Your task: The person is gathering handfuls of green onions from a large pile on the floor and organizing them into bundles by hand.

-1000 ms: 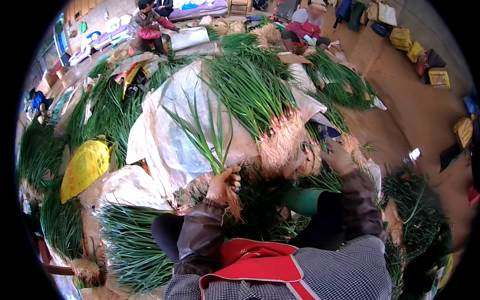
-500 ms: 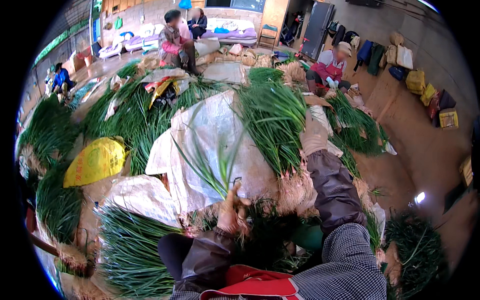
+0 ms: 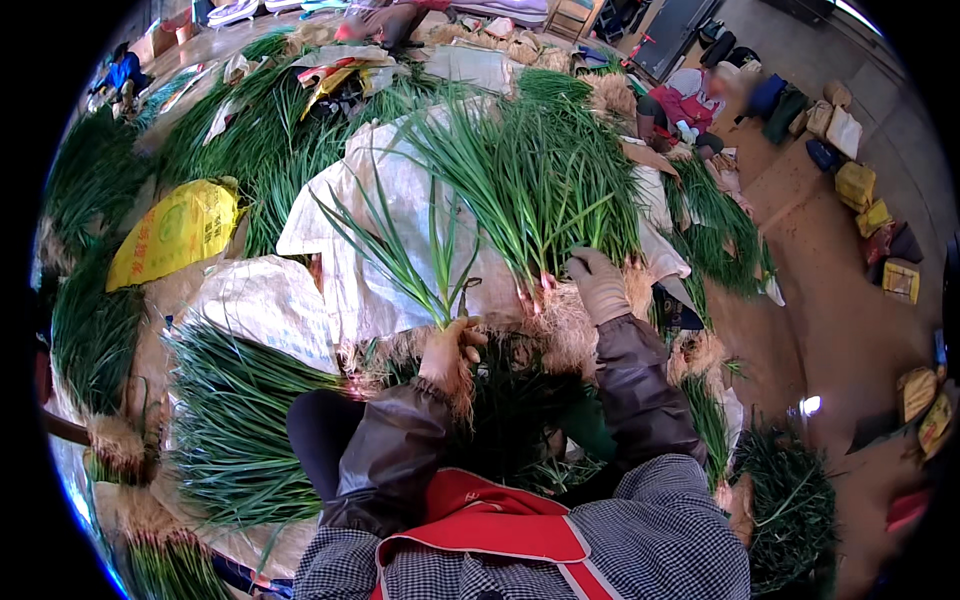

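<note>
1. While a red apron [image 3: 500, 535] is covering the wearer's front, a side pile of green onions [image 3: 240, 430] is lying just beside the left knee [image 3: 325, 430], leaves pointing left, root ends facing right
2. The left hand [image 3: 447, 352] is gripping a small bunch [image 3: 436, 300] low on its stems, fingers curled round it, in front of the wearer and over the near edge of a pale sack [image 3: 350, 290]
3. The small bunch's long axis is running away from the wearer and leaning slightly left; its leaf tips are fanning toward the far side, its hanging roots [image 3: 462, 390] trailing below the fist
4. In this inspector's judgement, the low hold is keeping the stems together while leaving the long leaves free
5. The gloved right hand [image 3: 600, 285] is resting at the root end of the main pile [image 3: 545, 190], fingers bent; whether it is pinching a stalk or merely touching, I cannot tell
6. The main pile is lying partly on the pale sack, leaves pointing away and somewhat left, roots facing the wearer; this placing is presumably bringing the stem bases within easy reach
7. A yellow bag [image 3: 180, 230] is lying farther off to the left, among more heaped onions
8. At the far right, a co-worker [image 3: 685, 105] in pinkish red is sitting near another heap [image 3: 715, 225]
</note>
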The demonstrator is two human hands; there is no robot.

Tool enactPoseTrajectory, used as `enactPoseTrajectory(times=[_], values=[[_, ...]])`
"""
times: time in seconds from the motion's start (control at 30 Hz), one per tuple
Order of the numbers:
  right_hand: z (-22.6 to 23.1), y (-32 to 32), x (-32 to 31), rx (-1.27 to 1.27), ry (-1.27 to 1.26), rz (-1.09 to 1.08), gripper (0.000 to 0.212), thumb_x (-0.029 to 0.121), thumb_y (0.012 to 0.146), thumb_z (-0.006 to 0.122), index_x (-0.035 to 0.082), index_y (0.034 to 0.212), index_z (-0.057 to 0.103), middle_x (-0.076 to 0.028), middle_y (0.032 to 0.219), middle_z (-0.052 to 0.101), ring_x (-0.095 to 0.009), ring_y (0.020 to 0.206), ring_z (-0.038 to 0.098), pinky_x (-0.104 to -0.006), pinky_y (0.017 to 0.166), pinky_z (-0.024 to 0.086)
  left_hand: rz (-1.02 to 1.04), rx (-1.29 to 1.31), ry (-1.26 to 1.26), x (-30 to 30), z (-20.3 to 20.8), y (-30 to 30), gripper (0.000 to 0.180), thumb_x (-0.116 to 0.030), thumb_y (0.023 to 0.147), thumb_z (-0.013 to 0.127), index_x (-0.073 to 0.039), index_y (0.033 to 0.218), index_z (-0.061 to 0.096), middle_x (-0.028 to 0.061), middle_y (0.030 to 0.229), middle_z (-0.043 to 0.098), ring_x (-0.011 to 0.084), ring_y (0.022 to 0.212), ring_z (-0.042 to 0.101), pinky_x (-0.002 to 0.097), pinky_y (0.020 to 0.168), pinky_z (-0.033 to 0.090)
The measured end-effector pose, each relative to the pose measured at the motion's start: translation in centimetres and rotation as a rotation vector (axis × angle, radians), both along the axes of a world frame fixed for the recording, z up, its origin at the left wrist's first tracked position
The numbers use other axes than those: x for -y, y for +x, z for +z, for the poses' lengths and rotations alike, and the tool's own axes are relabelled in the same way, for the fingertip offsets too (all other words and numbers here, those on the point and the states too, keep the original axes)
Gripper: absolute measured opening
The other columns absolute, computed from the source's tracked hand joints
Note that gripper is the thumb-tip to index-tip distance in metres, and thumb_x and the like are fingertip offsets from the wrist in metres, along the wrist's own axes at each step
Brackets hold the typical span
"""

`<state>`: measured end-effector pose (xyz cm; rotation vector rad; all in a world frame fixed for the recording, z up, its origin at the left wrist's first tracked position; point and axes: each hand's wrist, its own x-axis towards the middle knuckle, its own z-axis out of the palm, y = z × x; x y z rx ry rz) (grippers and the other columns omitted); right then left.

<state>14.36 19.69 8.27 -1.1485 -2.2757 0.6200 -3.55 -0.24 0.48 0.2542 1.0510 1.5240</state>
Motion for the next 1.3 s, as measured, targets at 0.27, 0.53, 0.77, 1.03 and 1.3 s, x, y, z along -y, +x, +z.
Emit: enactPoseTrajectory(times=[0.27, 0.53, 0.77, 1.03, 1.3], values=[[-1.3, -3.9, 6.2, 0.485, 0.121, -0.26, 0.022, 0.032, 0.085, 0.052, 0.01, 0.085, 0.056, -0.013, 0.077, 0.06, -0.03, 0.068, 0.058, -0.0397, 0.058, 0.046, -0.043, 0.041, -0.034, -0.5, -1.6, 0.6, 0.033, -0.025, 0.089, 0.047, 0.0, 0.108, 0.056, 0.0069, 0.076, 0.061, 0.0098, 0.047, 0.05, 0.0199, 0.037, 0.033], [-7.8, -2.3, 12.7, 0.132, 0.232, 0.033, 0.024, 0.031, 0.087, 0.051, 0.009, 0.092, 0.058, -0.015, 0.077, 0.061, -0.033, 0.069, 0.059, -0.0383, 0.061, 0.047, -0.081, 0.054, 0.124, -0.6, -2.1, 2.0, 0.033, -0.029, 0.09, 0.048, -0.002, 0.103, 0.06, 0.0054, 0.074, 0.063, 0.0128, 0.05, 0.053, 0.0237, 0.041, 0.035], [-9.4, -4.4, 9.5, 0.496, 0.072, -0.515, 0.045, 0.046, 0.083, 0.051, 0.006, 0.101, 0.058, -0.018, 0.086, 0.062, -0.031, 0.071, 0.06, -0.0343, 0.066, 0.048, -0.013, 0.019, 0.117, -1.3, -2.9, 2.9, 0.018, -0.017, 0.086, 0.057, 0.0, 0.092, 0.062, 0.0031, 0.069, 0.06, 0.01, 0.056, 0.048, 0.022, 0.05, 0.035], [-8.5, -4.4, 10.8, 0.243, -0.244, -0.305, 0.037, 0.04, 0.085, 0.048, 0.006, 0.09, 0.062, -0.017, 0.088, 0.062, -0.036, 0.081, 0.058, -0.0361, 0.071, 0.047, 0.071, -0.057, 0.161, -0.4, -0.9, 3.3, 0.012, -0.014, 0.086, 0.057, -0.002, 0.085, 0.058, 0.004, 0.07, 0.06, 0.0097, 0.058, 0.048, 0.0213, 0.053, 0.037], [-3.6, -2.9, 11.6, 0.026, 0.149, -0.275, 0.025, 0.031, 0.085, 0.054, 0.009, 0.096, 0.06, -0.014, 0.086, 0.062, -0.031, 0.079, 0.059, -0.0401, 0.071, 0.047, 0.007, 0.244, -0.055, -0.7, -1.7, 3.0, 0.018, -0.019, 0.085, 0.057, -0.002, 0.083, 0.058, 0.0042, 0.063, 0.056, 0.0175, 0.059, 0.056, 0.028, 0.05, 0.045]])
